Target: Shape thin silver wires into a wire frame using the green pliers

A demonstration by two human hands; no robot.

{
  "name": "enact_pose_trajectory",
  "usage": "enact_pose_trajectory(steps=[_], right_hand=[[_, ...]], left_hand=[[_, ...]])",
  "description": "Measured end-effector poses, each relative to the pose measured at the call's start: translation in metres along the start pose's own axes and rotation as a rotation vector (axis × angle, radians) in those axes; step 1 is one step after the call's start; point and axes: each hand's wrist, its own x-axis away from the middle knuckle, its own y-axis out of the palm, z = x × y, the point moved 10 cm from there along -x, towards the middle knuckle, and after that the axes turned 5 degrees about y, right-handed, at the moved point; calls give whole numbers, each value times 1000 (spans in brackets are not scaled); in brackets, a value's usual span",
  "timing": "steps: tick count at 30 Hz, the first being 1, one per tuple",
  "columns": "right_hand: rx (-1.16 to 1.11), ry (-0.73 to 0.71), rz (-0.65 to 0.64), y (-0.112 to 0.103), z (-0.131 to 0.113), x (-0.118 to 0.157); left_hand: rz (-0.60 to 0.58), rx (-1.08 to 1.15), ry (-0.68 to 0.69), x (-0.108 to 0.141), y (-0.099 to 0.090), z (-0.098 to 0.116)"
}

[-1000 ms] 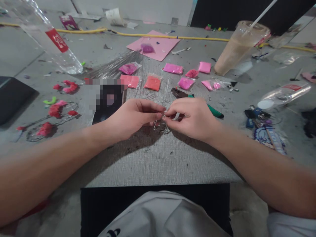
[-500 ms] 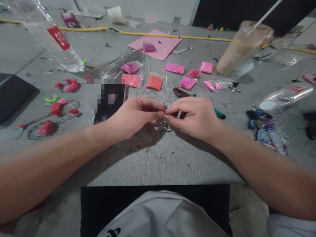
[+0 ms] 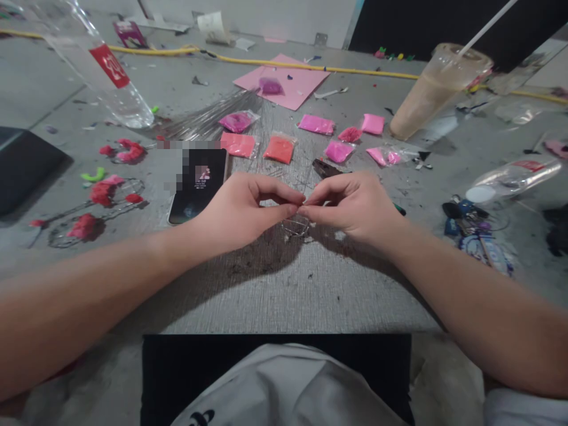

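My left hand (image 3: 248, 208) and my right hand (image 3: 361, 207) meet above the grey table, thumbs and forefingers pinched almost tip to tip. Between and just below the fingertips shows a small bent wire (image 3: 295, 226), silvery and looped; the fingers cover its upper part. Both hands are closed on it. Behind my right hand lies a pair of pliers (image 3: 328, 169) with dark jaws and green handles, mostly covered by that hand. A phone (image 3: 197, 186) with a lit screen rests beside my left wrist.
Packets of pink and orange clay (image 3: 278, 148) lie beyond the hands, near a bundle of straight wires (image 3: 204, 117). Red clay-and-wire pieces (image 3: 102, 190) sit at left. A water bottle (image 3: 119, 89), a drink cup (image 3: 426, 94), a lying bottle (image 3: 515, 180) and keys (image 3: 465, 213) surround the work area.
My fingertips have drawn closer together, and the right fingers have shifted slightly at the wire. The phone's screen now shows text. The whole view has shifted slightly.
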Motion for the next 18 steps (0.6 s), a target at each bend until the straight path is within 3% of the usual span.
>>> enact_pose_trajectory(steps=[5,8,12,18], right_hand=[[-124,141,-41,3,10,-2],[-140,132,-15,-1,10,-3],[-51,-22,33,-4,1,-4],[176,-368,142,-3,-27,9]], left_hand=[[33,-84,76,0,-2,11],[49,-68,61,-2,-4,9],[58,-4,33,-4,-6,1],[44,-17,41,-3,-3,3]])
